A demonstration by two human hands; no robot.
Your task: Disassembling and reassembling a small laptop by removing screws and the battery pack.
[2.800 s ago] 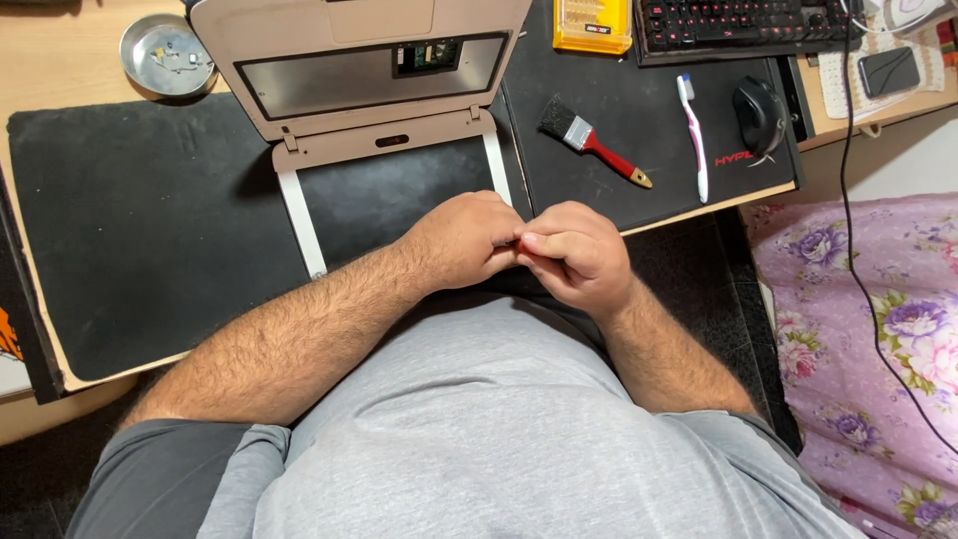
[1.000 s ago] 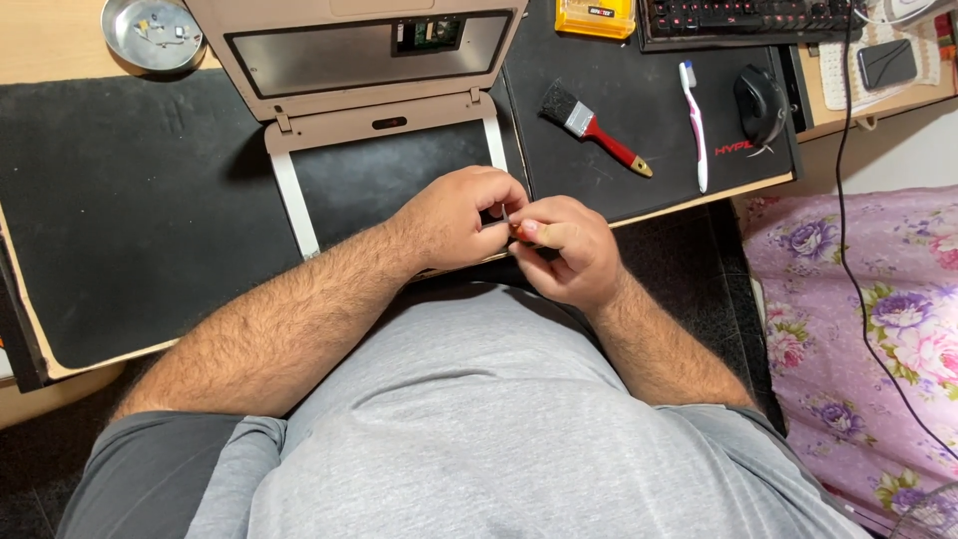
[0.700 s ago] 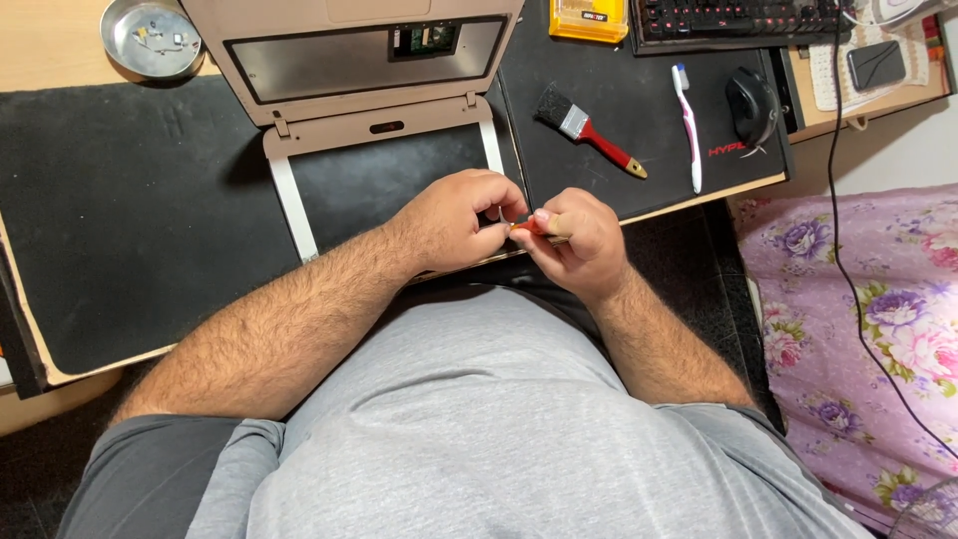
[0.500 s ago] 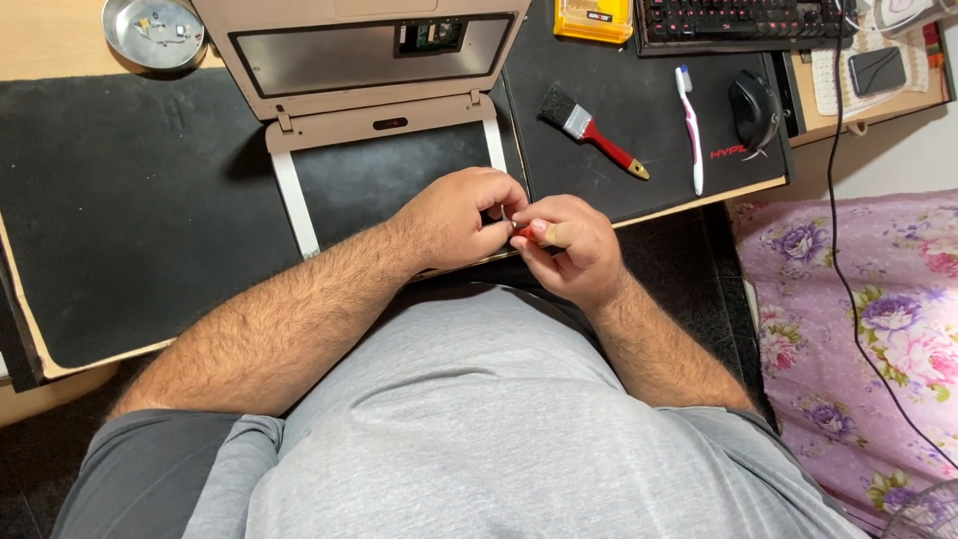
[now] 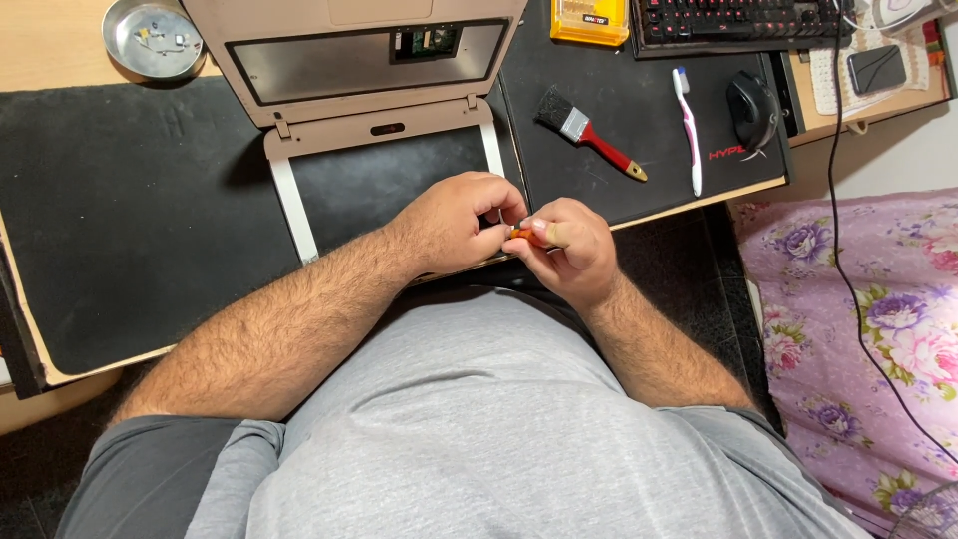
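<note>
Barely shifted since a moment ago, both hands meet above the worktop's near edge, left hand and right hand each pinching the small orange part, apparently to steady it, below the beige panel.

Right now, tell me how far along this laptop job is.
Done: the beige laptop shell lies opened, circuitry exposed, small parts in the metal dish. In hand: left hand and right hand pinch a small orange piece. Left: shell unclosed; brush unused.
</note>
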